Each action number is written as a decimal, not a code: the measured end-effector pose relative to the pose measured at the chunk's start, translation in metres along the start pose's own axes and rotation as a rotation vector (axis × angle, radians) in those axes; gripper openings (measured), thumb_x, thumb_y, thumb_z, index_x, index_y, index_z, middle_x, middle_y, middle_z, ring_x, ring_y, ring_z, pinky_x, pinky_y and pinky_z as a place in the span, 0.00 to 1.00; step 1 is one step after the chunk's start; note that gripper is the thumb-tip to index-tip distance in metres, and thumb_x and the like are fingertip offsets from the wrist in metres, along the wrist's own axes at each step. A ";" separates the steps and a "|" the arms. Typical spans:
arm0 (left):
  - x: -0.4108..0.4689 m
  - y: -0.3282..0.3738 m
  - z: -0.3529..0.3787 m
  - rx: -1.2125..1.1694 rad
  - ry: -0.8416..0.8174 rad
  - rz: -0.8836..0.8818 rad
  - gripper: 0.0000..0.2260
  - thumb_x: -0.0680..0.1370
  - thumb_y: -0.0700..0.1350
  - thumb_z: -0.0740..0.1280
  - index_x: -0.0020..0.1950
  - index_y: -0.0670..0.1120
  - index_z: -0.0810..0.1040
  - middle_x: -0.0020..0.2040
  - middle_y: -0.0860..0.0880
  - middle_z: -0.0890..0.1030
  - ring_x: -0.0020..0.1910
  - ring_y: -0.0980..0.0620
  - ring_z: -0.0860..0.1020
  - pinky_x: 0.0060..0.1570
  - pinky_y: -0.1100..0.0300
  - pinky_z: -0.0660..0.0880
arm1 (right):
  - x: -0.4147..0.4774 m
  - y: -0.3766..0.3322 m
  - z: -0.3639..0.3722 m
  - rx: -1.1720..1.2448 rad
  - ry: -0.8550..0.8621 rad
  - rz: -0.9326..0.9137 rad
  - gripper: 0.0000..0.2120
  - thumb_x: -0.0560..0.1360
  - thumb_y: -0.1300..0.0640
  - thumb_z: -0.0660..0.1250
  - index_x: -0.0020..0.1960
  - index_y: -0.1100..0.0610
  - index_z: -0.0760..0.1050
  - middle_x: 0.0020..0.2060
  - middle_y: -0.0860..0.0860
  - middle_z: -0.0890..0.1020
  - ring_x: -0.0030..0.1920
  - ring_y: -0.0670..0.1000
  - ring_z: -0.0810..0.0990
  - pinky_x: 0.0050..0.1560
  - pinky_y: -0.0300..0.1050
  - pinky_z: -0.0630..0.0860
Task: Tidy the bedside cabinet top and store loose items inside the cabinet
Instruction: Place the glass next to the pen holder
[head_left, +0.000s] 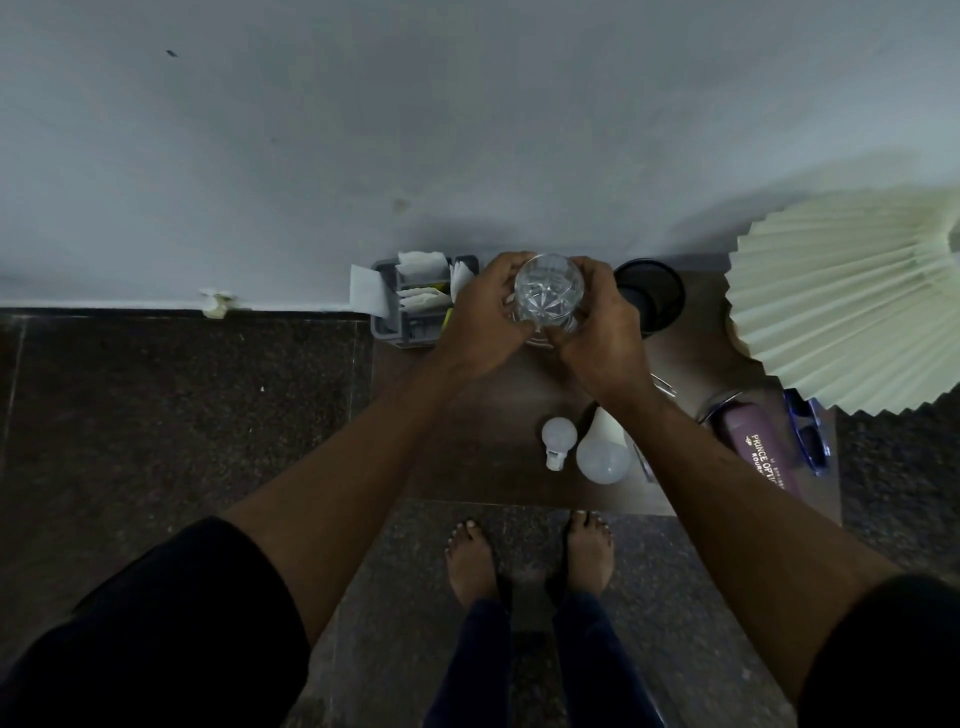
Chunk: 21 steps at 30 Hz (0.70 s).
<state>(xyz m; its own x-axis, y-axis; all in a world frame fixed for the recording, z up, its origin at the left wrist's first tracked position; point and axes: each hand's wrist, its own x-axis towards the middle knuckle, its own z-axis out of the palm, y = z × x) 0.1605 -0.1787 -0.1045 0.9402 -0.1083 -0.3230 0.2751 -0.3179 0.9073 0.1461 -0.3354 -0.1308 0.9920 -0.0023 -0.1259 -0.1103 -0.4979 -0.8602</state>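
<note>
I look down on a dark wooden bedside cabinet top (483, 415) against a pale wall. Both hands hold a clear cut-glass tumbler (548, 291) above the back of the top. My left hand (480, 317) curls round its left side. Its right side is gripped by my right hand (597, 332). Two white light bulbs, a small one (558, 439) and a larger one (602, 454), lie near the front edge. A purple spectacle case (758, 447) and blue-framed glasses (810, 436) lie at the right.
A grey organiser (387, 312) with white paper packets stands at the back left corner. A black cup (654, 296) stands right of the glass. A pleated cream lampshade (852, 301) overhangs the right side. My bare feet (530, 556) stand on dark stone floor before the cabinet.
</note>
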 end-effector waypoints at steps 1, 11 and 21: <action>0.000 0.000 0.000 0.004 -0.004 -0.007 0.30 0.68 0.28 0.71 0.70 0.38 0.70 0.64 0.41 0.79 0.65 0.45 0.79 0.65 0.44 0.76 | 0.001 0.001 0.001 0.000 -0.002 0.003 0.31 0.71 0.56 0.78 0.70 0.53 0.68 0.59 0.46 0.81 0.55 0.39 0.79 0.52 0.21 0.71; 0.004 -0.002 0.002 0.067 0.017 0.000 0.29 0.70 0.27 0.71 0.71 0.36 0.70 0.65 0.41 0.79 0.66 0.46 0.78 0.66 0.46 0.76 | 0.003 0.005 0.005 -0.011 -0.006 0.008 0.32 0.71 0.57 0.78 0.70 0.55 0.68 0.60 0.45 0.79 0.55 0.38 0.77 0.52 0.20 0.70; -0.006 0.009 0.008 0.020 0.078 -0.057 0.37 0.70 0.30 0.76 0.76 0.37 0.65 0.69 0.41 0.76 0.67 0.47 0.77 0.67 0.50 0.76 | -0.003 -0.004 0.003 0.008 -0.021 0.048 0.39 0.71 0.57 0.78 0.77 0.57 0.62 0.68 0.51 0.78 0.63 0.42 0.76 0.55 0.17 0.66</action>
<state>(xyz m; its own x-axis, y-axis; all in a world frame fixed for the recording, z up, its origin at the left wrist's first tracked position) 0.1557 -0.1884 -0.0962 0.9360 -0.0162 -0.3517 0.3256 -0.3401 0.8822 0.1435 -0.3309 -0.1282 0.9841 -0.0079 -0.1773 -0.1583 -0.4906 -0.8569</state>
